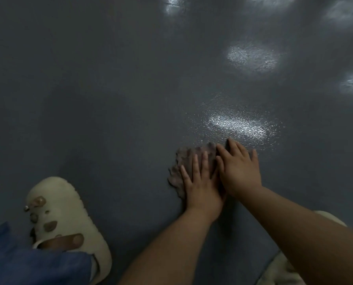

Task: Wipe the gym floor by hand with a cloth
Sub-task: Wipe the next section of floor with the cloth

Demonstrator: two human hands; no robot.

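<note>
Two hands down on the floor [114, 103] here, both ours, flat on a crumpled grey-brown cloth [183, 161]. Our left hand [201, 182] lies palm-down on the middle of the cloth, fingers straight and a bit spread, pressing it rather than gripping it. Our right hand [240, 169] sits just beside it, overlapping the left one's thumb side, also flat with fingers straight; its fingertips reach past the cloth's far edge onto bare floor. So neither grip is clamped on anything, just open palms on fabric.

That cloth sits right of centre, with its ragged edge poking out to the left of our left hand. Dark grey pebbled flooring all around, with a shiny wet-looking patch [239, 124] catching light just beyond our fingertips, and more bright glare spots further off up top.

Bottom left we've got a cream chunky clog [68, 219] with little charms and a brown strap, plus a blue trouser leg [27, 262]. Another bit of cream shoe [280, 270] peeks out under our right forearm. No brands or readable writing anywhere that we can make out.
</note>
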